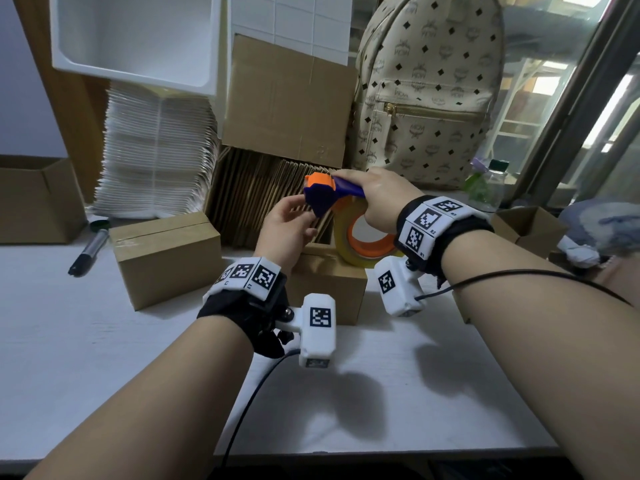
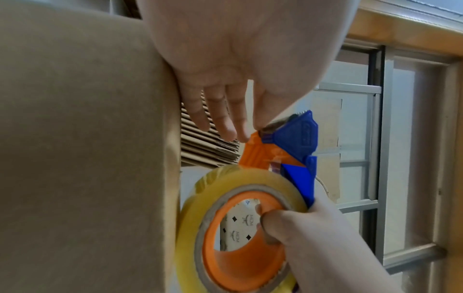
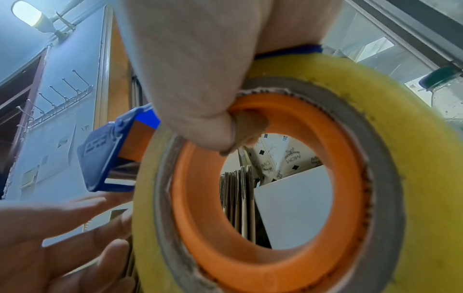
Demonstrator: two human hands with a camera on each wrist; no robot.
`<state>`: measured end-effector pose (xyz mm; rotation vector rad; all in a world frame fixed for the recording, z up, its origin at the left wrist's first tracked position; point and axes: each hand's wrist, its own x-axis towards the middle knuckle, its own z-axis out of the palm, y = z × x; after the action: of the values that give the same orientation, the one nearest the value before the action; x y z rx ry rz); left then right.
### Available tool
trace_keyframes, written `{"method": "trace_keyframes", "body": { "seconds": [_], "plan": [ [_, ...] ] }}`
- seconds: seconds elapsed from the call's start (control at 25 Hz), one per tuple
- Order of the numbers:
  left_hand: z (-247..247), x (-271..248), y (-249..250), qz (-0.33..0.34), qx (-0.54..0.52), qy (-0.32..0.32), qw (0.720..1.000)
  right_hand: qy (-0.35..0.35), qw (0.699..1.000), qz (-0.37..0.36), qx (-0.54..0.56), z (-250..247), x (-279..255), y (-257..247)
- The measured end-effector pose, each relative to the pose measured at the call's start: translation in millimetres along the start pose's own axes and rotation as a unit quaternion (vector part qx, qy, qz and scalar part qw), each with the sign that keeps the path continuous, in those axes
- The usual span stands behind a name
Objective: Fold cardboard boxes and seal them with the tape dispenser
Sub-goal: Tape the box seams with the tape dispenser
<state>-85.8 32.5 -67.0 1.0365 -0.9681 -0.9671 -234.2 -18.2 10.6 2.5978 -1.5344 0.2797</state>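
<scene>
My right hand (image 1: 377,199) grips the blue and orange tape dispenser (image 1: 325,194), thumb hooked into the orange core of its yellowish tape roll (image 1: 360,244). It hangs just above a small cardboard box (image 1: 329,285) on the white table (image 1: 104,358). My left hand (image 1: 287,223) reaches up with fairly straight fingers; its thumb and forefinger tips touch the dispenser's cutter head (image 2: 295,138). In the left wrist view the roll (image 2: 240,228) sits beside the box wall (image 2: 87,158). The right wrist view shows the roll (image 3: 400,158) close up and the left fingers (image 3: 62,218) spread below the blue head (image 3: 100,154).
A taped box (image 1: 166,258) stands to the left, a black marker (image 1: 88,252) beyond it. Flat cardboard sheets (image 1: 256,192), an upright carton (image 1: 287,98), a white paper stack (image 1: 156,150) and a patterned backpack (image 1: 429,91) line the back. An open box (image 1: 38,199) sits far left.
</scene>
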Motion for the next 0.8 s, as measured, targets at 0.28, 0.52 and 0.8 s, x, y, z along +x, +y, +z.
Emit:
{"method": "trace_keyframes", "body": {
  "seconds": [0.28, 0.52, 0.8],
  "plan": [
    [19, 2, -6, 0.051, 0.137, 0.016, 0.989, 0.005, 1.0, 0.005, -0.002, 1, 0, 2],
    [35, -2, -9, 0.01, 0.054, 0.056, 0.997, 0.004, 1.0, 0.011, 0.0, 3, 2, 2],
    [51, -9, 5, -0.035, 0.075, 0.119, 0.989, -0.001, 1.0, 0.013, -0.01, 1, 2, -2]
  ]
}}
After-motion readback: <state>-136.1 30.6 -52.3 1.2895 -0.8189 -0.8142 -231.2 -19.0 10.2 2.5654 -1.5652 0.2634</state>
